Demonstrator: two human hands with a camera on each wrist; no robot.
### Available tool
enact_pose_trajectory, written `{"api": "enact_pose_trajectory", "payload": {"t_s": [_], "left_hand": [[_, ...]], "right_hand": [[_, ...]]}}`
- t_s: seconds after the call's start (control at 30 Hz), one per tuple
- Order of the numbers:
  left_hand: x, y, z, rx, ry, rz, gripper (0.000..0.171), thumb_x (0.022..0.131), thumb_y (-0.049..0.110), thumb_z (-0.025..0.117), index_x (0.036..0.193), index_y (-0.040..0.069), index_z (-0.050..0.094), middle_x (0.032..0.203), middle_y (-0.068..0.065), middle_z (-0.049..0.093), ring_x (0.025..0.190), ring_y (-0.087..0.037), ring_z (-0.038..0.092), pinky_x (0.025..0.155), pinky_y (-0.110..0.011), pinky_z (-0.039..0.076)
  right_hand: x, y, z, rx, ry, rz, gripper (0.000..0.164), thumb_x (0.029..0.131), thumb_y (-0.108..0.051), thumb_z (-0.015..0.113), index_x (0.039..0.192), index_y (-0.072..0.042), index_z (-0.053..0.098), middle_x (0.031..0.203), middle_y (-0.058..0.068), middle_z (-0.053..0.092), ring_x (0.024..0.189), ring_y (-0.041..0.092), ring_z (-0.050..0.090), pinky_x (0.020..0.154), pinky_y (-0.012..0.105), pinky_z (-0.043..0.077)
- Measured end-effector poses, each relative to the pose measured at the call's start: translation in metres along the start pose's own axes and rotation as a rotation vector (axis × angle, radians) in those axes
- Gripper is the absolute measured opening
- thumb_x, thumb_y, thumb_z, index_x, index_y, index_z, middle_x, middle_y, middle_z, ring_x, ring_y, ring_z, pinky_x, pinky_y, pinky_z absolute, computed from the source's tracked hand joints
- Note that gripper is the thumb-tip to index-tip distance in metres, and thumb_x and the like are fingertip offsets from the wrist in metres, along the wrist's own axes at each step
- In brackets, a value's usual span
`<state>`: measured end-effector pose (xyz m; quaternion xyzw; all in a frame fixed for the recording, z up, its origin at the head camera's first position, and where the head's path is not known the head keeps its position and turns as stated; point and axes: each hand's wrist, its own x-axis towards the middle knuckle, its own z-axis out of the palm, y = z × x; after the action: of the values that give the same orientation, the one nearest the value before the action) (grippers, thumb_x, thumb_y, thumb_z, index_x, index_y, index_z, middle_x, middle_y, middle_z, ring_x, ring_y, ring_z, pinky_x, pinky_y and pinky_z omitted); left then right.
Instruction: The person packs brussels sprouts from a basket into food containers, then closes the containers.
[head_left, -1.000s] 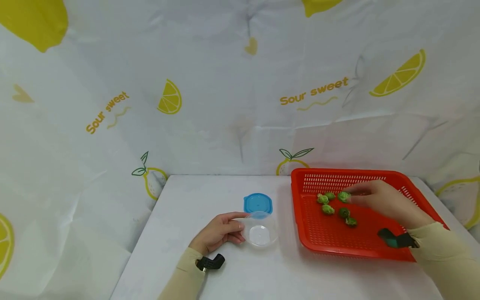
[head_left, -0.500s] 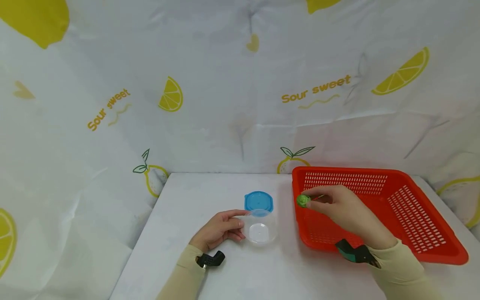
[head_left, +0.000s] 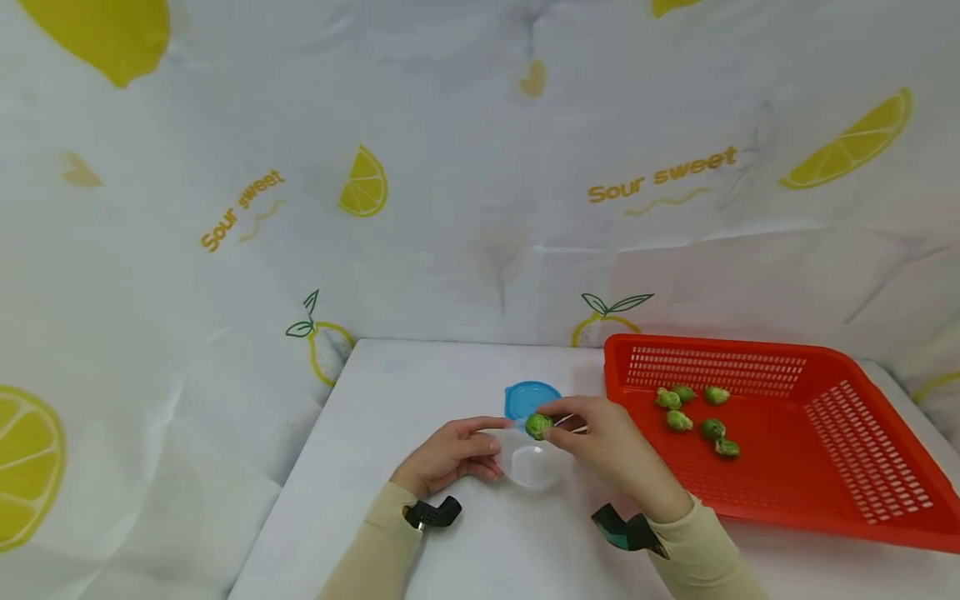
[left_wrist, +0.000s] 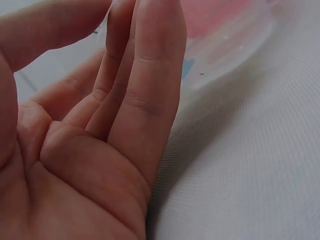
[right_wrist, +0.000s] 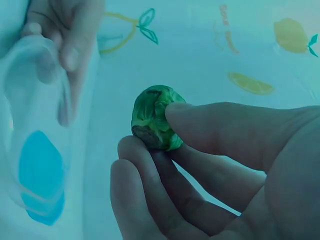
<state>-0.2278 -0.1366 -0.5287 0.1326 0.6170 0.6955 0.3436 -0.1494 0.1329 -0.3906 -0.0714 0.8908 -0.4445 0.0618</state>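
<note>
Sprout (head_left: 537, 427) was pinched by the right hand (head_left: 611, 439), sitting around its nine o'clock, and the left hand (head_left: 454, 455) had the clear bowl (head_left: 529, 467) gripped around nine o'clock too.

Smooth, glossy, see-through plastic on the bowl (head_left: 531, 471), and it's sleek blue plastic for the lid (head_left: 531, 400) nearer the table's (head_left: 420, 383) back edge! Toward the right edge, shiny red plastic on the basket (head_left: 765, 467). The Brussels sprout (right_wrist: 159, 112) looks smooth-leaved, rougher at its brown end. Matt, finely ribbed cloth (left_wrist: 260, 165) underneath; a creased, faintly shiny sheet (head_left: 442, 250) behind; matt fabric sleeves (head_left: 378, 542).
</note>
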Motion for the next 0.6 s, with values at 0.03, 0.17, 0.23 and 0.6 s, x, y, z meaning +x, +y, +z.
{"api": "enact_pose_trajectory", "payload": {"t_s": [0.03,0.17,0.23,0.6], "left_hand": [[0.0,0.0,0.0,0.0,-0.002,0.002,0.048,0.107,0.017,0.068,0.154,0.012,0.059,0.094,-0.006,0.077,0.086,-0.016,0.078,0.082,-0.03,0.067],[0.001,0.0,0.001,-0.002,-0.014,0.006,0.047,0.108,0.017,0.067,0.154,0.013,0.06,0.093,-0.006,0.076,0.086,-0.016,0.078,0.082,-0.03,0.067],[0.001,-0.001,0.002,-0.006,-0.02,0.005,0.048,0.107,0.017,0.067,0.154,0.012,0.059,0.093,-0.005,0.076,0.086,-0.015,0.078,0.082,-0.03,0.067],[0.001,-0.002,-0.002,-0.018,-0.05,0.027,0.05,0.108,0.015,0.065,0.157,0.009,0.056,0.095,-0.004,0.077,0.086,-0.013,0.078,0.08,-0.027,0.066]], "right_hand": [[0.001,0.001,0.006,0.002,0.002,-0.003,0.026,0.097,-0.018,0.08,0.123,-0.012,0.081,0.112,0.002,0.079,0.099,0.018,0.072,0.082,0.038,0.066],[0.003,0.006,0.024,0.012,0.021,0.017,0.023,0.097,-0.016,0.081,0.119,-0.013,0.081,0.107,0.001,0.078,0.096,0.017,0.071,0.081,0.038,0.066],[0.004,0.009,0.03,0.004,0.035,0.024,0.021,0.097,-0.014,0.081,0.117,-0.013,0.082,0.105,0.0,0.078,0.095,0.016,0.071,0.083,0.038,0.066],[0.014,0.014,0.051,-0.116,0.091,0.041,0.023,0.094,-0.013,0.084,0.117,-0.011,0.082,0.102,0.002,0.078,0.089,0.015,0.068,0.077,0.035,0.066]]}}
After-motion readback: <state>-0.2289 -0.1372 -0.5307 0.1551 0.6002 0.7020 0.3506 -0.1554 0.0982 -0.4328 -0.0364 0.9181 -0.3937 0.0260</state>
